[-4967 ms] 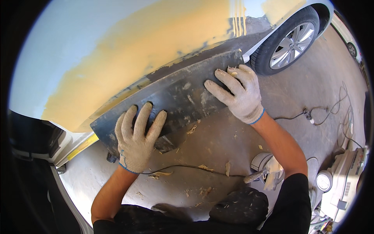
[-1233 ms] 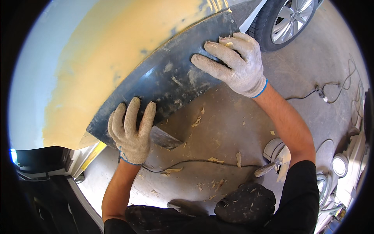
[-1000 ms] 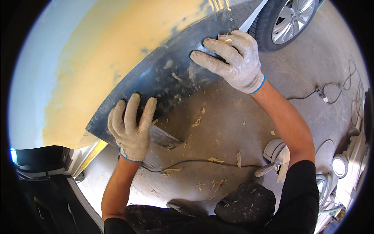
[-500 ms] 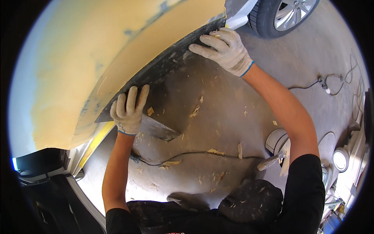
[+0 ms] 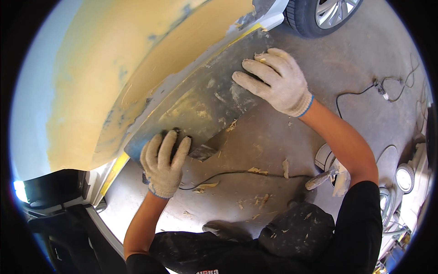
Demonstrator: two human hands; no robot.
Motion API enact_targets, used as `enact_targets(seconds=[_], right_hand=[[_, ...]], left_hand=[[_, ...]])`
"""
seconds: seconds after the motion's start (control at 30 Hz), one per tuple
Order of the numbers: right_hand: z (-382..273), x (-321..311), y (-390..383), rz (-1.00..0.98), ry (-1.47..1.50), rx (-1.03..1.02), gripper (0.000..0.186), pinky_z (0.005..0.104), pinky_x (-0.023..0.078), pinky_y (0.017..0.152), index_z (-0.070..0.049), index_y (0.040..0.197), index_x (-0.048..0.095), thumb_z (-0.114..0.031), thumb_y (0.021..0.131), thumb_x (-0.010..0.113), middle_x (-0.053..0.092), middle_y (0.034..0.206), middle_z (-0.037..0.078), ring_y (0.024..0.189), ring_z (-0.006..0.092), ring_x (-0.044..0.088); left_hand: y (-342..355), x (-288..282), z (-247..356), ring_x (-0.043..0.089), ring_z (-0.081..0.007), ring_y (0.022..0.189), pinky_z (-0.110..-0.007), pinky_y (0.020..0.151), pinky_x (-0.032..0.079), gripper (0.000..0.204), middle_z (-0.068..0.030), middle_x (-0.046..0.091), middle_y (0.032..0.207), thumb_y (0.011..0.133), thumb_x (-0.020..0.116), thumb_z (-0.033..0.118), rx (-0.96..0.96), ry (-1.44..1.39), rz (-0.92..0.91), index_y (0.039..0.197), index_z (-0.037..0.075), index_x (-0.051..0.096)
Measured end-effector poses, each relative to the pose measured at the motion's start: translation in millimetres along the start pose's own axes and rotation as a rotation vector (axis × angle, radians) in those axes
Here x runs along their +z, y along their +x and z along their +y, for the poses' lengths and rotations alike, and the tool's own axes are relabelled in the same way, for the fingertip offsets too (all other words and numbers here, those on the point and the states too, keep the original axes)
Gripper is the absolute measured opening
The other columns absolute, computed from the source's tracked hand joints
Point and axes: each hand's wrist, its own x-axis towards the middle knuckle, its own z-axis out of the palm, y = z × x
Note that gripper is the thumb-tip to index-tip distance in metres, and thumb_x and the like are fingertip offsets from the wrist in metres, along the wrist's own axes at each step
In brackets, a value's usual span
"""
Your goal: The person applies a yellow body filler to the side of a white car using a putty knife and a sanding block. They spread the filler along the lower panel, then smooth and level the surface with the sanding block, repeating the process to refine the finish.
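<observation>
A long, dark, flexible spreader sheet (image 5: 196,102), smeared with pale filler, stretches between my gloved hands. Its upper face is in sight and its far edge runs along the lower border of a curved car panel (image 5: 100,82) coated in yellowish filler. My left hand (image 5: 164,166) grips the near left end, fingers bent over the sheet and the thumb hidden. At the right end my right hand (image 5: 280,82) is closed on the near edge, fingers lying across the face. Yellow tape (image 5: 114,173) lines the sill beyond the sheet's left end.
A car wheel (image 5: 319,18) stands at the far right. On the floor are a white bucket (image 5: 324,157), a scraper with a dirty handle (image 5: 318,181), filler flakes (image 5: 286,169), black cables (image 5: 228,173) and a grey flat piece (image 5: 204,154) behind my left hand. My knee (image 5: 299,228) is below.
Both hands have drawn the sheet down from the filled panel toward me. More of its smeared face shows, and a grey strip with tape is uncovered along the panel's lower edge.
</observation>
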Motion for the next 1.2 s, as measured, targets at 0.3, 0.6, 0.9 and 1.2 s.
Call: enact_targets(seconds=[0.3,0.6,0.9,1.2], right_hand=[[19.5,-31.0,43.7,0.125,-0.124,-0.068,0.048,0.0432,0.058,0.096,-0.029,0.125,0.080,-0.018,0.079,0.077,0.069,0.125,-0.002,0.109,0.0236,0.062],[44.7,-19.0,63.2,0.153,-0.128,-0.123,0.051,0.0442,0.057,0.096,-0.033,0.128,0.080,-0.017,0.080,0.075,0.067,0.125,0.000,0.107,0.0241,0.062],[51.5,-5.9,65.0,0.164,-0.153,-0.112,0.053,0.0456,0.057,0.098,-0.035,0.131,0.080,-0.018,0.081,0.076,0.067,0.126,-0.001,0.107,0.0243,0.062],[57.7,53.4,26.5,0.259,-0.191,-0.131,0.055,0.0404,0.053,0.095,-0.043,0.128,0.079,-0.019,0.079,0.081,0.065,0.124,-0.005,0.111,0.0225,0.058]], left_hand=[[39.1,-39.4,-13.8,0.058,-0.0359,0.137,-0.053,0.115,0.048,0.055,-0.0085,0.065,0.147,0.087,0.077,0.007,-0.003,0.055,0.057,0.139,0.024,0.072],[57.6,-32.0,-20.4,0.056,-0.0374,0.139,-0.054,0.117,0.046,0.054,-0.0092,0.064,0.150,0.086,0.072,0.004,-0.039,0.113,0.126,0.136,0.023,0.076],[65.8,-27.7,-24.3,0.054,-0.0373,0.140,-0.054,0.117,0.045,0.057,-0.0073,0.064,0.152,0.085,0.073,0.002,-0.082,0.144,0.111,0.136,0.027,0.077],[49.9,49.4,-24.2,0.052,-0.0294,0.134,-0.047,0.115,0.043,0.055,0.0028,0.062,0.148,0.090,0.077,0.015,-0.100,0.246,0.197,0.138,0.042,0.076]])
